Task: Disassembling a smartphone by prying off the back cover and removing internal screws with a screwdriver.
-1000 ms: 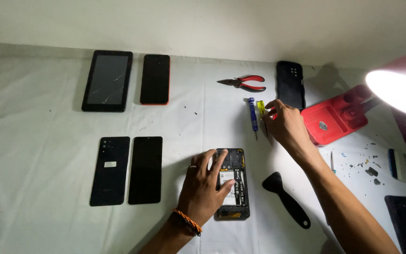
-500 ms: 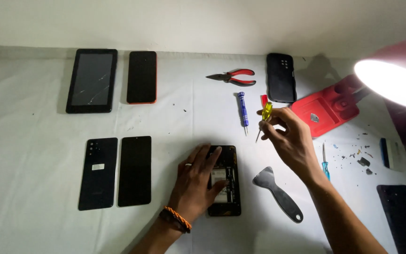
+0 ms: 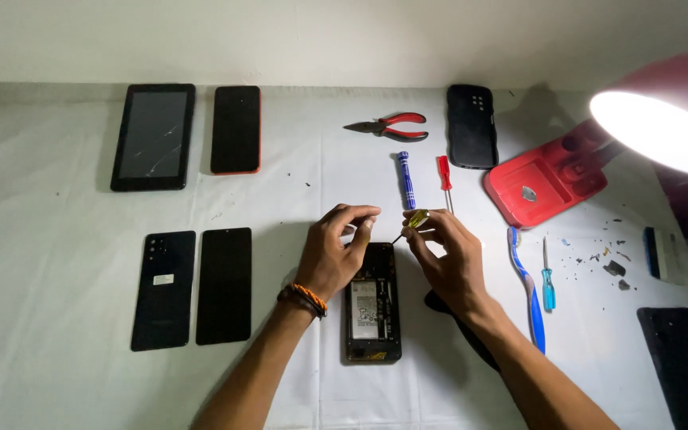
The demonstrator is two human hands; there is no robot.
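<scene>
2 hands now meet at the opened phone's [image 3: 373, 302] far end: right hand [image 3: 447, 259], back from the tools, pinches a yellow screwdriver [image 3: 413, 220]; left hand [image 3: 334, 253] has shifted up, fingertips pressed together there.

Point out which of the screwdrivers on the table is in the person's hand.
The yellow-handled screwdriver, pinched in the right hand above the opened phone. The blue screwdriver and red screwdriver lie untouched beyond it.

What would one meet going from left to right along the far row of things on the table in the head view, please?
Tablet with cracked screen → phone with red edge → red-handled pliers → blue screwdriver → red screwdriver → black phone case → red lamp base.
</scene>
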